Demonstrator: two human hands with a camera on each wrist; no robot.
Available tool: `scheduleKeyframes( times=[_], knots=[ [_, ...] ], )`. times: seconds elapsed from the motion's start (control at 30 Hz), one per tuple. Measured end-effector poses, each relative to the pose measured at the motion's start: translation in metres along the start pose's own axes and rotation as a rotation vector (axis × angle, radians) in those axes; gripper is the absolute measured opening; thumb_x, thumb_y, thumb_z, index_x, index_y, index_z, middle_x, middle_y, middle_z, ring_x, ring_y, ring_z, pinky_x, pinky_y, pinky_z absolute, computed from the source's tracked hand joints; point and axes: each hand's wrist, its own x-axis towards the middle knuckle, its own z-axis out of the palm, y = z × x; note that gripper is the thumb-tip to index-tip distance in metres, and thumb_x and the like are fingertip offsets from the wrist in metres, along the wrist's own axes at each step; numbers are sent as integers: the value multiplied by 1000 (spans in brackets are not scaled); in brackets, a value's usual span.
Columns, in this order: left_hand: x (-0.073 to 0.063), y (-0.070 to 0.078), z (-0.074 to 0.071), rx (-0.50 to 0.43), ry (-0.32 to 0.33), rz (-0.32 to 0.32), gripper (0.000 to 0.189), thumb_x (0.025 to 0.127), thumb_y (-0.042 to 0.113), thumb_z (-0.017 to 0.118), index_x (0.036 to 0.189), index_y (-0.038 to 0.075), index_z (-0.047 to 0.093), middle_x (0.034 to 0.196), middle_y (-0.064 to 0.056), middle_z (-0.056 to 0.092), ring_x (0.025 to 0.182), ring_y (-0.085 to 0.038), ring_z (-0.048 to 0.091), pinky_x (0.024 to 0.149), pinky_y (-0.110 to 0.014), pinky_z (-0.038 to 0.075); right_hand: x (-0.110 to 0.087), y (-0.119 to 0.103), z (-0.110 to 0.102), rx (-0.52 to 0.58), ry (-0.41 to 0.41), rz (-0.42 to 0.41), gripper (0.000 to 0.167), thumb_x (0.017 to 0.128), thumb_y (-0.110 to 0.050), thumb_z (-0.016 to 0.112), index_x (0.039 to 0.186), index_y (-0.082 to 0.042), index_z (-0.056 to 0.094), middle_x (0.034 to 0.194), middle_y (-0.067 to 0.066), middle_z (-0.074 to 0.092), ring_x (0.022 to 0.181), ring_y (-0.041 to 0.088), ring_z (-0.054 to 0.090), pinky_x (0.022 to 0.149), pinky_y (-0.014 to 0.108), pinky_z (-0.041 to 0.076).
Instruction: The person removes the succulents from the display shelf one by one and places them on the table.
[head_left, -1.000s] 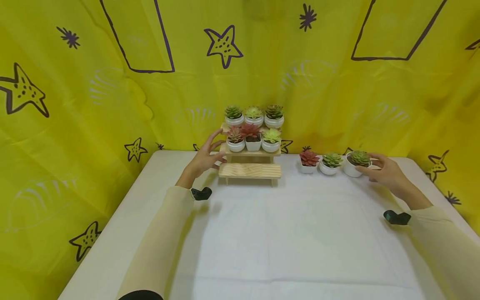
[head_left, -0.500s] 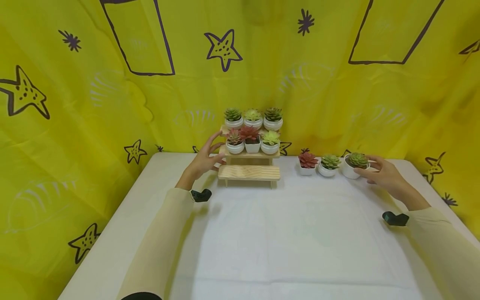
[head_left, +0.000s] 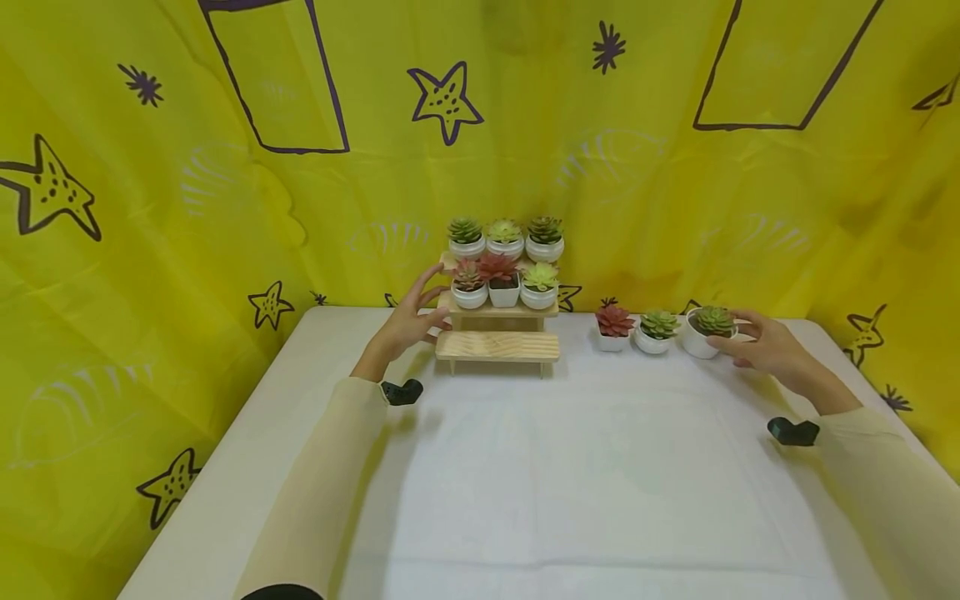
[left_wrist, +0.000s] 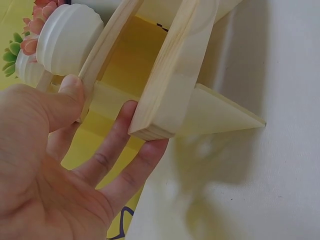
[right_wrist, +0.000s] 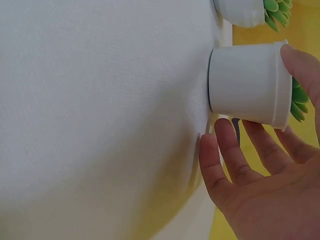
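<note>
Pinching the rim (right_wrist: 282,90), our right hand (head_left: 767,347) is holding three o'clock's likely light, rigid succulent pot (right_wrist: 246,83); our left hand (head_left: 405,323) is gripping the wooden riser (head_left: 498,345).

The left hand (head_left: 405,323) grips the left side of a stepped wooden stand (head_left: 498,346), whose top tier bears three green succulents (head_left: 505,231) in round white pots, while the tier below carries a pinkish succulent (head_left: 469,277), a red one in a squarish pot and a yellow-green one. On the white surface (head_left: 585,475) to the right, a red succulent (head_left: 613,322), a green succulent (head_left: 657,326) and a larger white pot (head_left: 699,345) stand in a row, the right hand (head_left: 772,348) holding the larger pot by its right side. Behind hangs yellow cloth (head_left: 337,225) printed with dark stars.
</note>
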Motion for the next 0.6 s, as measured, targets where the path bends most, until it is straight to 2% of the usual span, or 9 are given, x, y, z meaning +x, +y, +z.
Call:
scheduleKeyframes(
  times=[0.27, 0.4, 0.6],
  knots=[
    [-1, 7, 0, -5, -9, 7, 76, 106, 10, 58, 162, 44, 19, 165, -10, 32, 111, -51, 65, 80, -58, 58, -1, -5, -9, -32, -39, -38, 96, 102, -42, 64, 162, 4, 5, 155, 47, 15, 130, 59, 45, 89, 42, 58],
    [-2, 7, 1, 6, 4, 19, 76, 105, 11, 59, 162, 44, 20, 164, -11, 34, 108, -50, 66, 76, -53, 59, -4, -9, -11, -37, -54, -55, 93, 103, -40, 63, 162, 6, 6, 154, 45, 20, 131, 58, 44, 90, 48, 57],
    [-2, 3, 5, 12, 48, 15, 76, 104, 14, 62, 162, 44, 23, 163, -11, 37, 106, -51, 67, 70, -46, 60, -8, -18, -16, -56, -92, -82, 92, 105, -34, 60, 160, 8, 0, 153, 45, 21, 136, 59, 34, 98, 63, 48]
  ],
)
